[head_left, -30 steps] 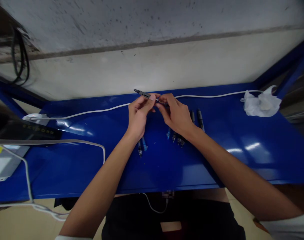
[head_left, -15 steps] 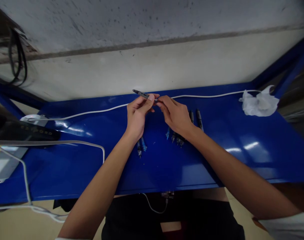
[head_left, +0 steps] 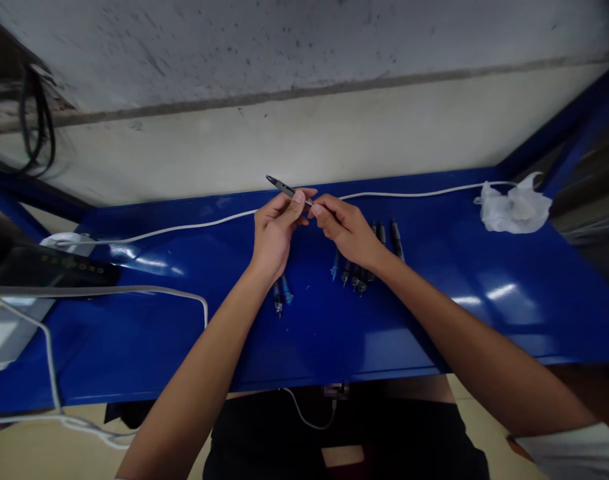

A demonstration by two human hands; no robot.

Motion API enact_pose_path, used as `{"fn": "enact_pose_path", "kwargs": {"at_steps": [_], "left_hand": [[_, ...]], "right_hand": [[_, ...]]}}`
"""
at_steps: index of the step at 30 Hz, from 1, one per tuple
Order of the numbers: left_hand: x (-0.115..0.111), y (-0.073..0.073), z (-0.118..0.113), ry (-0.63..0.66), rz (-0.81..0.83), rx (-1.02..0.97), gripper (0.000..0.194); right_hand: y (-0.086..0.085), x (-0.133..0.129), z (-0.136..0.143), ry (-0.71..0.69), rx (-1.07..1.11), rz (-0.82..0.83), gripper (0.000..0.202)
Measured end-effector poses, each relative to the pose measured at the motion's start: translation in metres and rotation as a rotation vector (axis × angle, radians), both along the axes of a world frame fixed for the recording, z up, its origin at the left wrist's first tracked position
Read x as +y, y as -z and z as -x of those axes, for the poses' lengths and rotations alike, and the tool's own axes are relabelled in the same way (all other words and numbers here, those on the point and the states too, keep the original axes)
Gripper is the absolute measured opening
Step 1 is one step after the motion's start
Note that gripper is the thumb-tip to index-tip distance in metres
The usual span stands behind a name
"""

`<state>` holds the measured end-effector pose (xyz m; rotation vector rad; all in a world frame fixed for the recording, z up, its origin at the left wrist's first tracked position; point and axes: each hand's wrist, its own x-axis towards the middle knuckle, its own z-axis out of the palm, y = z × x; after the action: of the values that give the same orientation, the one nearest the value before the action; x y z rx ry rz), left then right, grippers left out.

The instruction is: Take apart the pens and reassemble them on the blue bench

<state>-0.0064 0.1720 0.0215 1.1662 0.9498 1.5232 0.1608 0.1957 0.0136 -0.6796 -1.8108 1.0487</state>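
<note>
A dark pen (head_left: 280, 186) is pinched between the thumb and fingers of my left hand (head_left: 275, 235), its dark tip pointing up and left. My right hand (head_left: 348, 230) is closed at the pen's lower right end; what exactly its fingertips grip is too small to tell. Several dark pens (head_left: 363, 274) lie on the blue table (head_left: 324, 340) partly beneath my right hand, with a blue one (head_left: 335, 268) at their left. Below my left hand lie a dark pen (head_left: 277, 300) and a blue pen (head_left: 287, 290), partly hidden.
A white cable (head_left: 184, 227) runs along the table's back by the wall. At the right sits a crumpled white plastic bag (head_left: 515, 205). A black box (head_left: 54, 267), a white device (head_left: 14, 333) and more cables stand at the left.
My right hand has shifted slightly, its thumb now more along the pen's end. The view has moved a little.
</note>
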Motion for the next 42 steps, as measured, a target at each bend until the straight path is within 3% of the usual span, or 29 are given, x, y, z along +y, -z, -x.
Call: {"fn": "enact_pose_path", "kwargs": {"at_steps": [7,13,19,24,29,35,42], "left_hand": [[0.0,-0.001,0.002,0.009,-0.024,0.016,0.026],[-0.001,-0.002,-0.001,-0.062,-0.001,0.035,0.033],[0.003,-0.007,0.004,-0.193,0.046,-0.04,0.053],[0.007,-0.003,0.01,-0.223,0.056,-0.019,0.053],[0.006,0.0,0.008,-0.193,0.032,0.017,0.051],[0.005,0.0,0.006,-0.196,0.024,0.033,0.05],[0.005,-0.003,0.007,-0.211,0.035,0.003,0.046]], "right_hand": [[0.001,-0.002,0.008,-0.082,0.254,0.316,0.04],[-0.013,0.006,0.003,0.082,0.587,0.551,0.043],[-0.009,0.029,-0.015,0.192,0.669,0.593,0.041],[-0.005,0.033,-0.02,0.089,0.627,0.58,0.051],[-0.003,0.032,-0.033,-0.023,0.718,0.734,0.062],[-0.005,0.029,-0.039,-0.097,0.813,0.83,0.06],[-0.01,0.024,-0.035,-0.124,0.78,0.772,0.063]]}}
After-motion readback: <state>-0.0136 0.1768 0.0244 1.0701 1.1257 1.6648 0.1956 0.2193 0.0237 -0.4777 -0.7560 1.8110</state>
